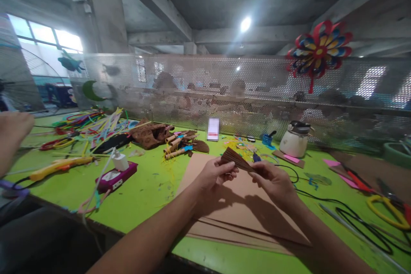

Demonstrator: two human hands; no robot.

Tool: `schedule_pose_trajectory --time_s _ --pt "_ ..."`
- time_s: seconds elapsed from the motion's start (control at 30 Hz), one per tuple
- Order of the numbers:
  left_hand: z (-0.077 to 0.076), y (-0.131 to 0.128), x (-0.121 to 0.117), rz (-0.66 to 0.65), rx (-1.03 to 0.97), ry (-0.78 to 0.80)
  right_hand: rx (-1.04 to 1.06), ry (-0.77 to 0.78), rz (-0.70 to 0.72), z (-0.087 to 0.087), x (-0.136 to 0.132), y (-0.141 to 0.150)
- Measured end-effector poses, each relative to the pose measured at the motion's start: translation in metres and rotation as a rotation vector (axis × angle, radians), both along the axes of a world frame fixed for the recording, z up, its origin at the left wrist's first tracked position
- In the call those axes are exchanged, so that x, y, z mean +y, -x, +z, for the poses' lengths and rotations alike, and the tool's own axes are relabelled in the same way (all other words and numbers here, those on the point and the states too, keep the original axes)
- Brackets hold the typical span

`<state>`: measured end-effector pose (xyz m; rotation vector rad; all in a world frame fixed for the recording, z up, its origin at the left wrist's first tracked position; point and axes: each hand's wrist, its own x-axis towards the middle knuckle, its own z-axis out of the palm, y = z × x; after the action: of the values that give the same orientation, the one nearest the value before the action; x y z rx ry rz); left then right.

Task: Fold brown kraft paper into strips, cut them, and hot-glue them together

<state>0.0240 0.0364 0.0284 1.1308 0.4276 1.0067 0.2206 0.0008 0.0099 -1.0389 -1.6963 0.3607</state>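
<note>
Between my two hands is a strip of brown paper folded into narrow accordion pleats (236,159), fanned a little wider at its left end. My left hand (214,175) pinches the wide end between thumb and fingers. At the narrower right end, my right hand (272,179) grips it with thumb and fingertips. Both hands hover over a stack of brown cardboard sheets (205,218), onto which their shadows fall. Just behind the stack lie several rolled brown paper pieces (176,153) with blue bits and yellow strands, beside a pleated brown fan (201,146).
A purple power strip (117,177) with a white plug and a yellow glue gun (61,167) lie left. A phone (213,129) stands at the back. Right are a white kettle (293,140), black cable (359,227) and yellow-handled scissors (387,212). Another person's hand (14,132) shows far left.
</note>
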Motion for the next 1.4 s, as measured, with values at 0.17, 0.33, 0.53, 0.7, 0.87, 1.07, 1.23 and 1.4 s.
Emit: schedule_pose_trajectory --time_s 0.17,0.33,0.53,0.7,0.87,1.07,1.23,1.4 --pt "-0.002 -0.003 0.000 0.138 0.084 -0.190 -0.036 0.029 -0.003 -0.009 -0.004 0.014" --pt "-0.004 -0.001 0.003 0.120 0.103 -0.237 -0.070 -0.054 -0.069 -0.011 -0.014 0.028" --pt "-0.009 -0.001 0.001 -0.042 0.088 -0.170 -0.064 -0.076 -0.076 -0.012 -0.023 0.039" --pt "-0.009 -0.002 -0.001 -0.047 0.002 -0.040 -0.064 -0.045 -0.094 -0.014 -0.030 0.049" --pt "-0.005 -0.002 -0.003 -0.067 -0.060 0.018 -0.109 -0.042 -0.107 -0.016 -0.036 0.055" --pt "-0.002 -0.003 -0.005 -0.086 -0.102 0.030 -0.212 -0.130 -0.165 -0.019 -0.038 0.060" --pt "0.004 0.001 -0.011 -0.171 -0.080 -0.031 -0.252 -0.229 -0.164 -0.007 -0.041 0.057" --pt "0.005 0.004 -0.015 -0.318 -0.043 0.023 -0.006 -0.245 -0.147 0.020 -0.043 0.046"
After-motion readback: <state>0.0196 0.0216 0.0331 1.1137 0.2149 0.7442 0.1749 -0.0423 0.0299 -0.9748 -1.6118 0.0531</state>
